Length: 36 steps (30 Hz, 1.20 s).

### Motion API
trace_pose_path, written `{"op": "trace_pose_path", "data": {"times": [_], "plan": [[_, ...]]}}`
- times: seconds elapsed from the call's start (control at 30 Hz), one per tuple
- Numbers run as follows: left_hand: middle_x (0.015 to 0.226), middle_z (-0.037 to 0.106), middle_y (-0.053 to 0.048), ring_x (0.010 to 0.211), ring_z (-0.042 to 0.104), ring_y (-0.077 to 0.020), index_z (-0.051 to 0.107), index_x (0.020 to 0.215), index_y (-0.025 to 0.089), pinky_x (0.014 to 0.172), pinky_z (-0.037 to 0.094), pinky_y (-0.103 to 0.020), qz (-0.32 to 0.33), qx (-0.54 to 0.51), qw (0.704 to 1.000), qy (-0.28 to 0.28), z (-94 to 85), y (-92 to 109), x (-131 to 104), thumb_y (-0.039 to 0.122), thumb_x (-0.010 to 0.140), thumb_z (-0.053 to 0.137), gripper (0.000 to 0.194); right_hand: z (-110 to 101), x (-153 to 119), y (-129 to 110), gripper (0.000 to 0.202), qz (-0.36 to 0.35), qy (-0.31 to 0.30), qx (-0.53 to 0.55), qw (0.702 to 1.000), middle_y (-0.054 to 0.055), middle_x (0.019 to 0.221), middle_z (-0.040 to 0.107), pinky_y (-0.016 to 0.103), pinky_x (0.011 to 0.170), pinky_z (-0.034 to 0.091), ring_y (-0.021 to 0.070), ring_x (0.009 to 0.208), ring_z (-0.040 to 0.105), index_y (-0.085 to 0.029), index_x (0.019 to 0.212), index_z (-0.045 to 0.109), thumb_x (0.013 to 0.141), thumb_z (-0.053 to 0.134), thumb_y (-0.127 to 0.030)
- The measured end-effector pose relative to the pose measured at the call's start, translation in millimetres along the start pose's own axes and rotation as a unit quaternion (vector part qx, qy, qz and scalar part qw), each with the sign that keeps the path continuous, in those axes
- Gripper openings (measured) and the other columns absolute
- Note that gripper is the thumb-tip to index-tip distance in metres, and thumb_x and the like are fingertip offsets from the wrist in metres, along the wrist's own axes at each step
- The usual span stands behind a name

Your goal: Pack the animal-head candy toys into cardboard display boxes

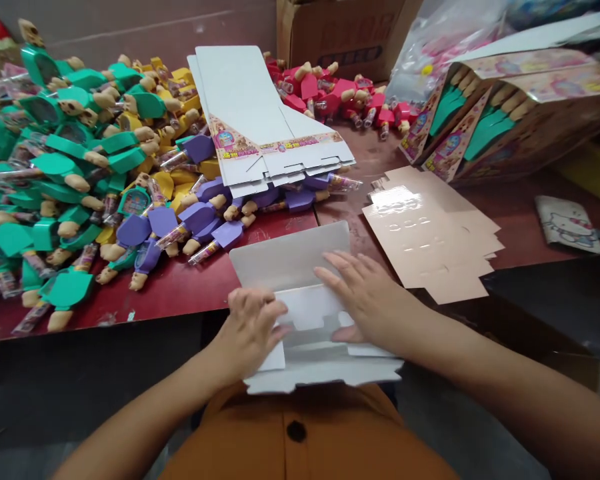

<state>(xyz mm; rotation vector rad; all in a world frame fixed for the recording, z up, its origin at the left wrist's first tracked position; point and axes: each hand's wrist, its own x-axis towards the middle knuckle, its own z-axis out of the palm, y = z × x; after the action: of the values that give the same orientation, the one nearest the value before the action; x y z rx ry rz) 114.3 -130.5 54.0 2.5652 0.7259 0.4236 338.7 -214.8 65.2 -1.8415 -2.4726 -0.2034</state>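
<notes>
- White card made up the flat box blank (300,293) that lay at the near edge of the dark red table (180,287), partly hanging over it toward the person's orange shirt (300,433).
- The left hand (253,330) rested on the blank's left part, fingers curled down onto the card, pressing a flap rather than clasping anything.
- The right hand (363,300) lay flat and spread, palm down on the blank's right half, fingers pointing left.
- Just beyond the blank, purple toys (205,220) lay in a loose row; to their left a big heap of green toys (55,173) mixed with yellow ones (177,87).
- A stack of unfolded white blanks (260,120) leaned on the heap, printed edge toward the person.
- Red toys (340,93) lay farther back, before a brown carton (340,33).
- Right of the hands lay flat tan card sheets (430,240); behind them stood printed display boxes (510,113) filled with green toys.
</notes>
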Motion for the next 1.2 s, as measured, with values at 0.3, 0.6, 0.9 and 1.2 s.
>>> {"op": "trace_pose_path", "data": {"times": [0.3, 0.6, 0.9, 1.2], "plan": [[0.096, 0.067, -0.007, 0.086, 0.062, -0.0205, 0.055, 0.108, 0.023, 0.082, 0.048, -0.035, -0.085, -0.261, 0.953, -0.127, -8.8, 10, -33, 0.059, 0.088, 0.040, 0.044, -15, -24, -2, 0.040, 0.065, 0.015, 0.229, 0.971, 0.010, 0.112, 0.065, 0.038, 0.087, 0.049, 0.0229, 0.103, 0.062, -0.018, 0.124, 0.049, 0.090, 0.049, -0.040], [0.138, 0.046, -0.016, 0.130, 0.040, -0.0286, 0.046, 0.122, 0.016, 0.104, 0.031, -0.049, -0.136, -0.027, 0.986, -0.096, 41.5, 9, -7, 0.025, 0.086, 0.055, 0.038, -2, -43, -60, 0.031, -0.056, 0.076, 0.057, 0.994, 0.016, 0.121, 0.061, 0.049, 0.100, 0.045, 0.0288, 0.114, 0.055, -0.010, 0.113, 0.059, 0.088, 0.051, -0.027], [0.096, 0.070, -0.006, 0.084, 0.062, -0.0202, 0.064, 0.102, 0.018, 0.067, 0.039, -0.025, -0.079, -0.058, 0.895, -0.434, 5.0, -1, 71, 0.056, 0.080, 0.053, 0.046, 20, -64, -65, 0.032, -0.026, 0.095, 0.013, 0.995, 0.016, 0.104, 0.066, 0.035, 0.083, 0.056, 0.0228, 0.097, 0.061, -0.005, 0.109, 0.063, 0.087, 0.039, -0.006], [0.088, 0.065, -0.005, 0.072, 0.056, -0.0162, 0.059, 0.093, 0.013, 0.057, 0.036, -0.023, -0.145, -0.178, 0.867, -0.442, 8.2, 8, 68, 0.064, 0.071, 0.050, 0.056, 15, -68, -51, 0.027, -0.056, 0.111, 0.053, 0.991, 0.011, 0.090, 0.066, 0.034, 0.072, 0.053, 0.0210, 0.086, 0.059, -0.004, 0.104, 0.061, 0.090, 0.039, -0.010]]}}
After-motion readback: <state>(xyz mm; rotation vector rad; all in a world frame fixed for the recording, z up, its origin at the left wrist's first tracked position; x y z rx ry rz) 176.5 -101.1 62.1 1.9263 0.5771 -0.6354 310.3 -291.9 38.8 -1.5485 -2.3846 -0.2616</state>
